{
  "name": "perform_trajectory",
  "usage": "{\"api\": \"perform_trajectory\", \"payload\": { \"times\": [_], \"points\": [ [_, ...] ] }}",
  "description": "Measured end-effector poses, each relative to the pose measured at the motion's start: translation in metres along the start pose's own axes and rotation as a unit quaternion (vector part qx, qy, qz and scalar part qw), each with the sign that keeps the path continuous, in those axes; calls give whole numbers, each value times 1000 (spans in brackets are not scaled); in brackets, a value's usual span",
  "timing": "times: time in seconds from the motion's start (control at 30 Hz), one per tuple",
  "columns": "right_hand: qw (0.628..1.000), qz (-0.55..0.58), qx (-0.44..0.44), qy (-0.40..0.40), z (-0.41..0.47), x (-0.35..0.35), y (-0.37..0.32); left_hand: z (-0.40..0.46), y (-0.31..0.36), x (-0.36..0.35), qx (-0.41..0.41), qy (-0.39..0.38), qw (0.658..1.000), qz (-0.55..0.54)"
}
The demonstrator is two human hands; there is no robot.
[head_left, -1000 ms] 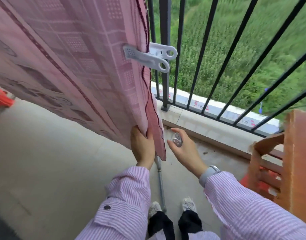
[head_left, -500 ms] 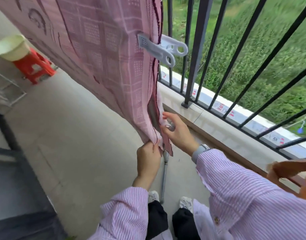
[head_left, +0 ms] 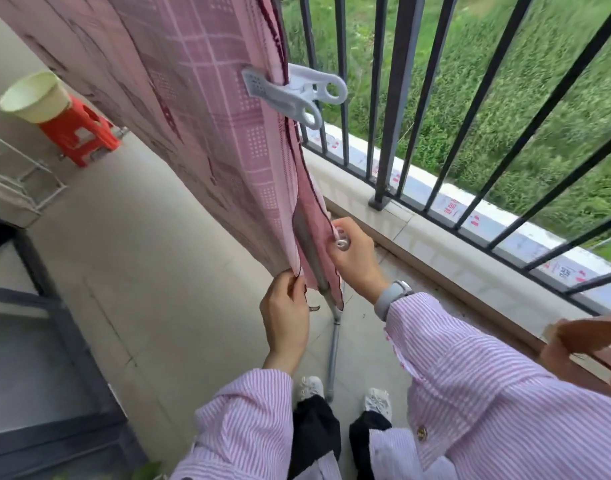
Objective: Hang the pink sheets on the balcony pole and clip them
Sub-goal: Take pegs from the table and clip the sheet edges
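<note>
Pink sheet [head_left: 200, 109] corner pinched by left hand [head_left: 285, 320]; right hand [head_left: 350, 258] grips clip [head_left: 342, 241]; railing [head_left: 397, 98] just beside

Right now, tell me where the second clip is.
In the head view, the right hand pinches it at the sheet's lower edge, beside the pole.

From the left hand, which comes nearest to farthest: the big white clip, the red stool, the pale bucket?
From the left hand:
1. White clip, up on the sheet's edge.
2. Red stool, far left on the floor.
3. Pale bucket, on top of the stool.
</note>
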State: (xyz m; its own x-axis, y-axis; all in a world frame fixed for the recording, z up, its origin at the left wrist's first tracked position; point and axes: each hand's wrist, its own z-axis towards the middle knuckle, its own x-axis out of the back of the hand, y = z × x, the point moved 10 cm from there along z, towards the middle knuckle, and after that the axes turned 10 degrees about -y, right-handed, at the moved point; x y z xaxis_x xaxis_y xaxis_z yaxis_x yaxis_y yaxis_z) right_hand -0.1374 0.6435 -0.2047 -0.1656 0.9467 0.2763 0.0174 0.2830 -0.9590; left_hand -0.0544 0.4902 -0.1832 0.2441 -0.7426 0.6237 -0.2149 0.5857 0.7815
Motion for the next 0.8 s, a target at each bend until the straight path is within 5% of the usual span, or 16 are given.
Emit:
{"api": "perform_trajectory", "payload": {
  "times": [0.27,0.8],
  "points": [
    [999,-45,16,10,-7,41,15,6,54,-43,-88,-94,991,25],
    [993,-15,38,-115,-31,0,21,16,40,-45,-5,-71,997,-33]
  ]
}}
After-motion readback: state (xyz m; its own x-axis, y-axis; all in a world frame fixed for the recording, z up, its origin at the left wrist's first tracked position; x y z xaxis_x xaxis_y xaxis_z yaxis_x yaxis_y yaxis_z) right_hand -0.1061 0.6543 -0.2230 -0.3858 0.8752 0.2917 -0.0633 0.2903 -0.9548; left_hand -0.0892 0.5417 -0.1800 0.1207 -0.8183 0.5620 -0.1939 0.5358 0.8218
